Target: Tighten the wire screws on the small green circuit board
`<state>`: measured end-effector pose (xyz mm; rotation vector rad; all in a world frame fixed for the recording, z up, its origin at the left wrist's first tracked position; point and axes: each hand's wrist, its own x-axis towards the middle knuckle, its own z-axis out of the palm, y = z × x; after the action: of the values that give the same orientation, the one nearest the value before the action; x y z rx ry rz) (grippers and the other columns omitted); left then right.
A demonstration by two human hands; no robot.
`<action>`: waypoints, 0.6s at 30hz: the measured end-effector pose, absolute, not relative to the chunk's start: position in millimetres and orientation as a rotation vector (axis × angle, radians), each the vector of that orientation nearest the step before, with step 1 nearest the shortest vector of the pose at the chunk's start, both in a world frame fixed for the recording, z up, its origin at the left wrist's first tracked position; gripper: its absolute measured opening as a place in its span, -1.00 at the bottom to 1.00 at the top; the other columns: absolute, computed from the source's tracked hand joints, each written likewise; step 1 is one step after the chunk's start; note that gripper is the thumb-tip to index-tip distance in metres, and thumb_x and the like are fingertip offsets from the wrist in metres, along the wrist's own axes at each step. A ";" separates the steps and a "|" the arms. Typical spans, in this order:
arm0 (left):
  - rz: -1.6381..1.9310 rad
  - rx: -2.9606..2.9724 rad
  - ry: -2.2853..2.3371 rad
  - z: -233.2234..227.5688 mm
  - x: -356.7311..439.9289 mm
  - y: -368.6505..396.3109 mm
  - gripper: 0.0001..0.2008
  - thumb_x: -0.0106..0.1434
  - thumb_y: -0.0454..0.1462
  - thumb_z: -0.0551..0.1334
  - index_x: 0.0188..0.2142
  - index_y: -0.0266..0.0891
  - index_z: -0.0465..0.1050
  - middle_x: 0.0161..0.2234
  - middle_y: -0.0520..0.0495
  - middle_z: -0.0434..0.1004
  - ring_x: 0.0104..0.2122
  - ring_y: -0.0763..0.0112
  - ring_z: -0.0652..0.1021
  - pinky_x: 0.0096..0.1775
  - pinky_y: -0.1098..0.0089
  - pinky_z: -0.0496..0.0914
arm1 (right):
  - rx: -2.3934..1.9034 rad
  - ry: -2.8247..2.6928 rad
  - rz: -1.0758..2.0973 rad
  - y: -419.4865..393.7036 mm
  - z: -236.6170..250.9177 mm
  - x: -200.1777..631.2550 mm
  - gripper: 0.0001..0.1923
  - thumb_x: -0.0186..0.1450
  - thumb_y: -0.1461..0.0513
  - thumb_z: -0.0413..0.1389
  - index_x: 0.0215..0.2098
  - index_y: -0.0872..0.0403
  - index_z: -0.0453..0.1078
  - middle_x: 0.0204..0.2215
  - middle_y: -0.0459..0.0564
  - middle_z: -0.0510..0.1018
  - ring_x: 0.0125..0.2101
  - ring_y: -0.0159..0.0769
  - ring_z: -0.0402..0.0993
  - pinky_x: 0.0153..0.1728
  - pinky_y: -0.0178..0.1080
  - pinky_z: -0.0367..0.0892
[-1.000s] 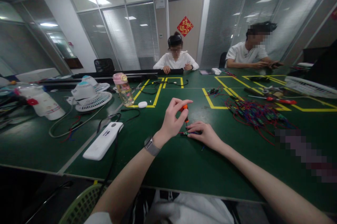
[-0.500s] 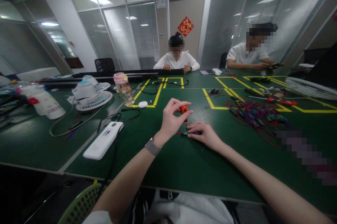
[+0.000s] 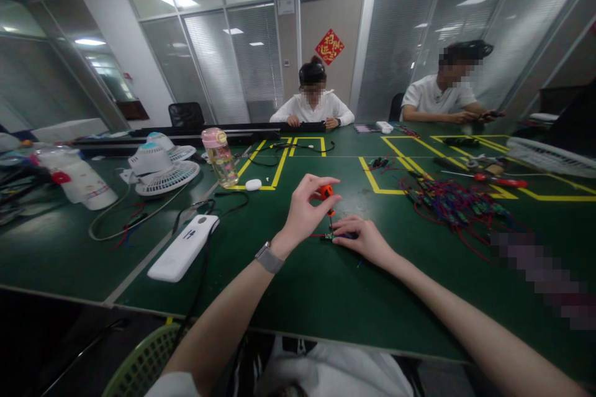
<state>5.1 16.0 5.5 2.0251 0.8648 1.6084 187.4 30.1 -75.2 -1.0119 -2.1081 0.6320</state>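
My left hand (image 3: 307,205) grips a small orange and black screwdriver (image 3: 328,197), held nearly upright between thumb and fingers. Its thin shaft points down at a small green circuit board (image 3: 328,236) on the table; whether the tip sits in a screw is too small to tell. My right hand (image 3: 365,238) rests low beside the board, its fingertips pinching the board's right end, where a dark part and wires show. A red wire (image 3: 317,235) runs out from the board's left side, and a blue wire end (image 3: 359,263) lies just below my right hand.
On the right lies a tangled heap of wired boards (image 3: 459,204), with a red-handled screwdriver (image 3: 500,181) behind it. To the left are a white power bank (image 3: 183,248), a pink-lidded bottle (image 3: 220,161) and white fans (image 3: 162,176). Two people (image 3: 313,102) sit across the green table (image 3: 298,297).
The screwdriver's handle looks slightly turned in my left fingers. Both hands stay in nearly the same place, and the board has not visibly moved.
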 end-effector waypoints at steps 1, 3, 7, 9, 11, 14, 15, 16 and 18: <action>1.603 2.036 0.869 6.1 5.2 15.3 -0.75 0.20 -0.29 0.30 -0.09 -0.15 0.50 -0.20 -0.06 0.39 -0.22 0.42 0.48 -0.24 0.47 0.47 | -1.011 -2.110 0.630 30.0 -75.3 187.4 -0.88 0.11 0.22 0.30 -0.34 -0.02 0.60 -0.22 0.00 0.65 -0.13 -0.12 0.49 -0.05 -0.04 0.40; 1.557 2.023 0.818 5.9 5.7 14.4 -0.72 0.28 -0.29 0.21 -0.01 -0.13 0.44 -0.16 -0.08 0.38 -0.21 0.42 0.49 -0.24 0.47 0.47 | -1.011 -2.117 0.623 29.7 -75.3 187.4 -0.88 0.11 0.23 0.29 -0.34 -0.02 0.60 -0.22 0.00 0.65 -0.13 -0.12 0.49 -0.05 -0.04 0.39; 1.509 1.995 0.744 3.0 7.1 14.3 -0.67 0.36 -0.31 0.08 0.11 -0.14 0.32 -0.11 -0.11 0.39 -0.23 0.44 0.53 -0.27 0.48 0.49 | -1.004 -2.128 0.610 28.5 -73.9 187.6 -0.89 0.12 0.23 0.28 -0.34 -0.01 0.58 -0.21 0.01 0.64 -0.12 -0.13 0.50 -0.04 -0.06 0.38; 1.534 2.062 0.793 2.3 7.2 14.1 -0.69 0.35 -0.31 0.11 0.07 -0.15 0.35 -0.13 -0.10 0.40 -0.25 0.45 0.52 -0.27 0.47 0.49 | -0.994 -2.138 0.612 27.8 -72.5 188.0 -0.84 0.12 0.24 0.27 -0.29 0.00 0.57 -0.20 0.01 0.64 -0.12 -0.14 0.50 -0.03 -0.07 0.37; 1.555 2.126 0.838 2.5 6.9 13.4 -0.70 0.34 -0.31 0.13 0.05 -0.15 0.38 -0.15 -0.09 0.41 -0.24 0.43 0.50 -0.26 0.45 0.49 | -0.989 -2.149 0.619 27.1 -70.8 188.7 -0.79 0.12 0.26 0.27 -0.24 0.02 0.55 -0.20 0.01 0.63 -0.12 -0.15 0.49 -0.02 -0.07 0.35; 1.557 2.170 0.861 3.4 6.3 12.4 -0.69 0.34 -0.32 0.12 0.06 -0.15 0.37 -0.14 -0.09 0.41 -0.22 0.41 0.50 -0.23 0.43 0.49 | -0.972 -2.172 0.632 26.6 -68.0 189.8 -0.84 0.14 0.26 0.25 -0.27 0.03 0.54 -0.18 0.02 0.62 -0.11 -0.15 0.49 -0.01 -0.07 0.34; 1.556 2.179 0.863 3.6 6.2 12.2 -0.69 0.34 -0.33 0.12 0.07 -0.15 0.36 -0.13 -0.09 0.41 -0.21 0.41 0.50 -0.22 0.42 0.49 | -0.962 -2.183 0.636 26.7 -67.0 190.2 -0.86 0.15 0.26 0.24 -0.29 0.02 0.55 -0.18 0.02 0.62 -0.10 -0.15 0.48 -0.01 -0.07 0.33; 1.556 2.188 0.865 3.6 6.2 12.2 -0.69 0.34 -0.33 0.11 0.07 -0.14 0.35 -0.13 -0.10 0.41 -0.22 0.41 0.50 -0.22 0.42 0.49 | -0.955 -2.194 0.635 26.9 -66.1 190.6 -0.88 0.16 0.26 0.24 -0.30 0.02 0.55 -0.17 0.02 0.61 -0.10 -0.14 0.48 -0.01 -0.06 0.33; 1.556 2.194 0.871 3.2 6.1 12.5 -0.68 0.35 -0.33 0.10 0.09 -0.14 0.34 -0.13 -0.10 0.41 -0.23 0.43 0.51 -0.22 0.42 0.49 | -0.959 -2.212 0.614 27.4 -64.7 191.3 -0.89 0.16 0.24 0.24 -0.31 0.00 0.57 -0.16 0.02 0.61 -0.10 -0.12 0.48 -0.01 -0.03 0.32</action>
<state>6.1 12.5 3.2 2.1936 0.8713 1.5565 191.3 27.4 -64.7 -0.9590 -2.2116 0.6141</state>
